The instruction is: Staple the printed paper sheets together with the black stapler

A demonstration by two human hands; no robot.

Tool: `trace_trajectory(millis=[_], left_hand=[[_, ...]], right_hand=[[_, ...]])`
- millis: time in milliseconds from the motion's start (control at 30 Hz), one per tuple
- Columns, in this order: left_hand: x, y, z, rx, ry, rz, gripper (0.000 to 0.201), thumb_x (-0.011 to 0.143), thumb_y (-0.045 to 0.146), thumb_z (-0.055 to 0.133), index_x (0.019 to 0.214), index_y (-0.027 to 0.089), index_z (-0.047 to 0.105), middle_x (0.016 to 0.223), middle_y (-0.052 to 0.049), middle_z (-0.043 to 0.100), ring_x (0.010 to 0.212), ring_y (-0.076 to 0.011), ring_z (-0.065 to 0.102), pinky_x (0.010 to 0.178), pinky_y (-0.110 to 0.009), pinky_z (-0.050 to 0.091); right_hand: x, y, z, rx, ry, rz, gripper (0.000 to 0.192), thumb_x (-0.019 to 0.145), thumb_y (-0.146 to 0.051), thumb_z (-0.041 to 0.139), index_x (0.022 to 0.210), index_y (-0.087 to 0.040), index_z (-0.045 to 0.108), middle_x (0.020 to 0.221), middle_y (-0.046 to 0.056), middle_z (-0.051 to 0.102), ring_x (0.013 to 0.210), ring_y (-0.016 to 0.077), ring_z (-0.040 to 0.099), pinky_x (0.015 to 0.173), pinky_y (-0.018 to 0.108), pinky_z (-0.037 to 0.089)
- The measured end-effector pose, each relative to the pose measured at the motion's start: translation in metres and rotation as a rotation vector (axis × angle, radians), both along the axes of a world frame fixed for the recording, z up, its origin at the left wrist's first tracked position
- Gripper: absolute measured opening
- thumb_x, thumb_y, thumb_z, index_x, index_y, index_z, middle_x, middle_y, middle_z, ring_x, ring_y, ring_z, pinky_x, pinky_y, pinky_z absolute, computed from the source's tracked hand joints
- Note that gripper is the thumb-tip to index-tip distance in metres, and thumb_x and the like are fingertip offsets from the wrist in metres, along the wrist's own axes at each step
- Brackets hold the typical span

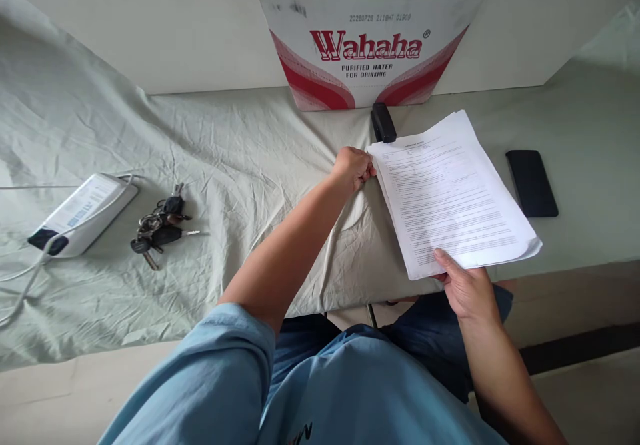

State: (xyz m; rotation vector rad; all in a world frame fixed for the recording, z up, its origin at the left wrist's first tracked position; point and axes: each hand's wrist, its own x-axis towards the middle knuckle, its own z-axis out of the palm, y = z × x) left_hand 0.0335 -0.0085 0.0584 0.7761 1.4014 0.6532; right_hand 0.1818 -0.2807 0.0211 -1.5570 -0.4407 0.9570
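A stack of printed paper sheets (445, 191) lies tilted over the front part of the cloth-covered surface. My right hand (470, 288) grips its near edge, thumb on top and fingers underneath. At the stack's upper left corner, the curled fingers of my left hand (354, 167) are closed on the sheets' edge; the fingertips are partly hidden. A black stapler (383, 123) sits at the top edge of the sheets, close to my left hand. Whether its jaws hold the paper cannot be made out.
Behind the stapler stands a white and red water carton (370, 51). To the right of the sheets lies a black phone (532, 183). On the left are a bunch of keys (163, 225) and a white box-shaped device (84, 215) with cables. The pale green cloth (250, 185) is wrinkled.
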Motion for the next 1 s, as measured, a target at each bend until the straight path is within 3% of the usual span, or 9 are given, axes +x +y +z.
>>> trace_trajectory(millis=[100, 300, 500, 600, 733, 867, 1000], left_hand=[[0.001, 0.001, -0.002, 0.003, 0.005, 0.001, 0.050, 0.101, -0.007, 0.057, 0.060, 0.020, 0.050, 0.047, 0.000, 0.046, 0.046, -0.0078, 0.043, 0.053, -0.025, 0.024], [0.006, 0.004, -0.009, 0.021, 0.034, 0.010, 0.052, 0.102, -0.003, 0.059, 0.059, 0.021, 0.047, 0.049, 0.000, 0.045, 0.048, -0.0097, 0.045, 0.055, -0.029, 0.023], [0.009, -0.001, -0.013, 0.072, 0.102, -0.020, 0.056, 0.113, 0.022, 0.066, 0.061, 0.024, 0.047, 0.051, 0.001, 0.043, 0.050, -0.0113, 0.037, 0.057, -0.031, 0.019], [0.010, -0.005, -0.012, 0.119, 0.088, -0.015, 0.062, 0.104, 0.011, 0.079, 0.060, 0.026, 0.036, 0.053, 0.007, 0.032, 0.052, -0.0093, 0.032, 0.057, -0.029, 0.020], [0.010, -0.008, -0.008, 0.102, 0.009, 0.015, 0.067, 0.101, 0.000, 0.077, 0.061, 0.026, 0.030, 0.055, 0.009, 0.026, 0.054, -0.0067, 0.028, 0.056, -0.026, 0.022], [0.008, -0.007, -0.006, 0.065, -0.059, 0.009, 0.060, 0.102, -0.006, 0.069, 0.063, 0.024, 0.034, 0.056, 0.008, 0.029, 0.055, -0.0064, 0.030, 0.055, -0.024, 0.024], [0.006, -0.005, -0.005, 0.026, -0.059, 0.007, 0.062, 0.103, -0.006, 0.066, 0.064, 0.025, 0.031, 0.056, 0.008, 0.026, 0.054, -0.0063, 0.028, 0.053, -0.024, 0.019]], right_hand=[[0.002, -0.003, -0.003, -0.019, -0.036, 0.030, 0.088, 0.076, -0.055, 0.107, 0.156, -0.034, 0.076, 0.161, 0.005, 0.077, 0.162, 0.0366, 0.064, 0.146, 0.059, 0.042], [0.005, -0.006, -0.005, -0.042, -0.144, 0.088, 0.081, 0.077, -0.060, 0.105, 0.149, -0.033, 0.081, 0.156, 0.005, 0.080, 0.160, 0.0363, 0.065, 0.148, 0.060, 0.037], [0.002, -0.005, -0.001, -0.046, -0.226, 0.124, 0.082, 0.080, -0.063, 0.103, 0.150, -0.028, 0.081, 0.156, 0.008, 0.080, 0.159, 0.0376, 0.065, 0.148, 0.062, 0.035], [0.001, -0.006, -0.001, -0.043, -0.192, 0.145, 0.082, 0.081, -0.060, 0.103, 0.153, -0.028, 0.079, 0.155, 0.008, 0.080, 0.159, 0.0374, 0.065, 0.147, 0.061, 0.038], [0.001, -0.005, 0.000, -0.028, -0.130, 0.089, 0.087, 0.078, -0.057, 0.105, 0.156, -0.031, 0.076, 0.158, 0.007, 0.079, 0.164, 0.0360, 0.062, 0.147, 0.059, 0.038], [0.001, 0.000, 0.003, -0.034, 0.041, -0.026, 0.093, 0.074, -0.058, 0.107, 0.157, -0.033, 0.075, 0.157, 0.007, 0.080, 0.155, 0.0376, 0.070, 0.138, 0.060, 0.053], [0.002, 0.003, 0.006, -0.082, 0.106, -0.044, 0.096, 0.067, -0.057, 0.110, 0.153, -0.031, 0.078, 0.147, 0.009, 0.085, 0.143, 0.0410, 0.077, 0.115, 0.058, 0.071]])
